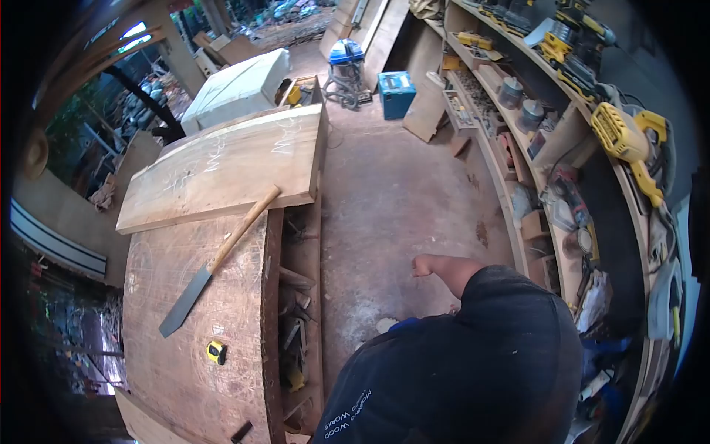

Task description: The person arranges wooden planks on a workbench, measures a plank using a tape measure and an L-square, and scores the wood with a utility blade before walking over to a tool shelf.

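Note:
My right hand reaches forward from my black shirt over the floor. Its fingers look curled in, and nothing shows in them. My left hand is out of view. To the left, a long wooden-handled tool with a flat grey blade, like a pull saw, lies across the workbench. Its handle end rests on a thick wooden slab with white writing. A yellow and black tape measure sits nearer me on the bench. Neither tool is touched.
Shelves with tools, cans and a yellow power tool line the right side. A blue-topped shop vacuum and a teal case stand ahead on the floor. A white-wrapped block lies beyond the slab.

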Demonstrator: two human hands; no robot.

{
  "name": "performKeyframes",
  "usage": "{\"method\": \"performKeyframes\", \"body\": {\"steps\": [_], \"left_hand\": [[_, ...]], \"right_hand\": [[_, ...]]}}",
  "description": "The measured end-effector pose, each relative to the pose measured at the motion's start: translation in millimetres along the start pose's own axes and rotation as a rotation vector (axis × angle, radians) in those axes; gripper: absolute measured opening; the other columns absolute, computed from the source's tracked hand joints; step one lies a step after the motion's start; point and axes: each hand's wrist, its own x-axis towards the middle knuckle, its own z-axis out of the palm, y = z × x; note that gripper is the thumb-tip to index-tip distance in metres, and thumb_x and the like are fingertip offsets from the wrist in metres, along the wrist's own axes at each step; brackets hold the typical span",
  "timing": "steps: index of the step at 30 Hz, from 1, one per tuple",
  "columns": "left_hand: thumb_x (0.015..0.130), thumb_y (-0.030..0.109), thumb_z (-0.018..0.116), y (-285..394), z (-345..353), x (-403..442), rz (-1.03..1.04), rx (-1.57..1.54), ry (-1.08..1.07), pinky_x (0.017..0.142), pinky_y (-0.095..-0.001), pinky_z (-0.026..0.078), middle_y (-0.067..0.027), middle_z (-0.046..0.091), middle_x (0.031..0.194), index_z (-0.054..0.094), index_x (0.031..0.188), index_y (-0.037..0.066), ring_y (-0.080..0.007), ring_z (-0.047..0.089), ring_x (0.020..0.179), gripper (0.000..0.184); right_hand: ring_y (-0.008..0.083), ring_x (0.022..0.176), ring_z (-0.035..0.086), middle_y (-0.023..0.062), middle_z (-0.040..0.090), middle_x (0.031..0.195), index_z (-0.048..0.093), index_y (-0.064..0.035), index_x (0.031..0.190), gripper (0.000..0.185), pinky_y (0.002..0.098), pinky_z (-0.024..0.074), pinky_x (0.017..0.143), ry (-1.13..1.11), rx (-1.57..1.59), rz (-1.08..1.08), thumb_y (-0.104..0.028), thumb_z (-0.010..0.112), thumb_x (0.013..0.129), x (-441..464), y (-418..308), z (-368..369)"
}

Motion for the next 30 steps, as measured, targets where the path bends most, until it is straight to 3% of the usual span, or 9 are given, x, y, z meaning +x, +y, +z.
{"method": "performKeyframes", "body": {"steps": [3, 7, 10, 12, 14, 18, 20, 23, 30], "left_hand": [[0.091, 0.034, 0.059, 70.0, 12.6, 59.5, 0.194, -0.536, 0.141, 0.051, -0.0283, 0.045, -0.0082, 0.060, 0.070, 0.055, 0.100, -0.001, -0.0172, 0.058, 0.059, 0.037], [0.095, 0.020, 0.053, 200.7, 43.5, 85.1, 0.325, -0.893, -0.084, 0.053, -0.0207, 0.036, 0.0021, 0.046, 0.067, 0.060, 0.098, 0.000, -0.0057, 0.044, 0.061, 0.021], [0.094, 0.019, 0.054, 269.7, 86.6, 109.4, 0.618, -0.779, -0.335, 0.055, -0.0218, 0.039, 0.0018, 0.052, 0.073, 0.060, 0.102, 0.000, -0.0060, 0.047, 0.063, 0.021], [0.092, 0.017, 0.058, 332.2, 114.6, 101.3, 0.698, -0.819, -0.486, 0.058, -0.0223, 0.040, 0.0019, 0.053, 0.074, 0.060, 0.099, 0.000, -0.0058, 0.047, 0.065, 0.019], [0.090, 0.017, 0.061, 394.6, 137.3, 91.2, 0.797, -0.781, -0.582, 0.057, -0.0227, 0.040, 0.0020, 0.052, 0.071, 0.061, 0.098, 0.000, -0.0061, 0.047, 0.064, 0.019], [0.088, 0.021, 0.065, 507.2, 174.8, 84.3, 0.984, -0.484, -0.687, 0.061, -0.0253, 0.043, -0.0033, 0.056, 0.070, 0.061, 0.101, 0.000, -0.0085, 0.052, 0.066, 0.025], [0.090, 0.025, 0.062, 564.2, 197.0, 87.1, 1.065, -0.355, -0.711, 0.062, -0.0272, 0.044, -0.0049, 0.056, 0.070, 0.060, 0.101, 0.000, -0.0107, 0.052, 0.066, 0.027], [0.093, 0.033, 0.055, 648.7, 239.1, 86.2, 1.118, -0.363, -0.750, 0.066, -0.0329, 0.045, -0.0099, 0.059, 0.073, 0.060, 0.101, 0.001, -0.0185, 0.056, 0.068, 0.033], [0.093, 0.036, 0.054, 833.6, 291.8, 66.9, 1.230, -0.203, -0.823, 0.069, -0.0389, 0.046, -0.0139, 0.062, 0.082, 0.061, 0.103, 0.007, -0.0283, 0.061, 0.075, 0.031]], "right_hand": [[0.0354, 0.101, 0.061, 0.0195, 0.064, 0.109, 0.064, -0.0039, 0.112, 0.054, 0.0429, 0.0480, 0.087, 0.168, 0.115, -0.053, -0.047, 0.064, 0.079, -38.9, -41.7, -40.0], [0.0329, 0.094, 0.063, 0.0182, 0.066, 0.098, 0.062, -0.0037, 0.113, 0.055, 0.0399, 0.0497, 0.083, 0.371, 0.314, -0.169, -0.046, 0.067, 0.078, -50.4, -54.4, -65.6], [0.0310, 0.093, 0.064, 0.0182, 0.066, 0.095, 0.061, -0.0021, 0.113, 0.054, 0.0382, 0.0502, 0.081, 0.409, 0.302, -0.123, -0.044, 0.067, 0.079, -79.0, -47.1, -83.9], [0.0342, 0.106, 0.060, 0.0210, 0.063, 0.112, 0.062, -0.0032, 0.114, 0.054, 0.0401, 0.0480, 0.090, 0.397, 0.398, -0.043, -0.043, 0.069, 0.078, -85.6, -18.4, -82.5], [0.0326, 0.094, 0.063, 0.0204, 0.066, 0.101, 0.062, -0.0028, 0.113, 0.055, 0.0395, 0.0498, 0.084, 0.493, 0.344, -0.017, -0.044, 0.069, 0.077, -72.5, 36.9, -56.9], [0.0337, 0.105, 0.060, 0.0196, 0.063, 0.114, 0.063, -0.0047, 0.114, 0.055, 0.0391, 0.0477, 0.091, 0.299, 0.408, 0.372, -0.044, 0.069, 0.075, -72.3, 138.3, -11.1], [0.0319, 0.105, 0.060, 0.0173, 0.064, 0.112, 0.068, -0.0066, 0.107, 0.048, 0.0395, 0.0463, 0.092, 0.042, 0.166, 0.335, -0.047, 0.061, 0.082, -57.2, 197.9, 9.2], [0.0253, 0.079, 0.064, 0.0132, 0.068, 0.086, 0.068, -0.0057, 0.107, 0.044, 0.0390, 0.0507, 0.074, 0.033, 0.506, 0.476, -0.043, 0.061, 0.086, -97.5, 216.1, -26.1], [0.0145, 0.065, 0.058, 0.0081, 0.061, 0.077, 0.062, -0.0031, 0.117, 0.046, 0.0314, 0.0490, 0.056, 0.213, 0.658, 0.435, -0.034, 0.068, 0.084, -16.3, 328.4, -78.0]]}}
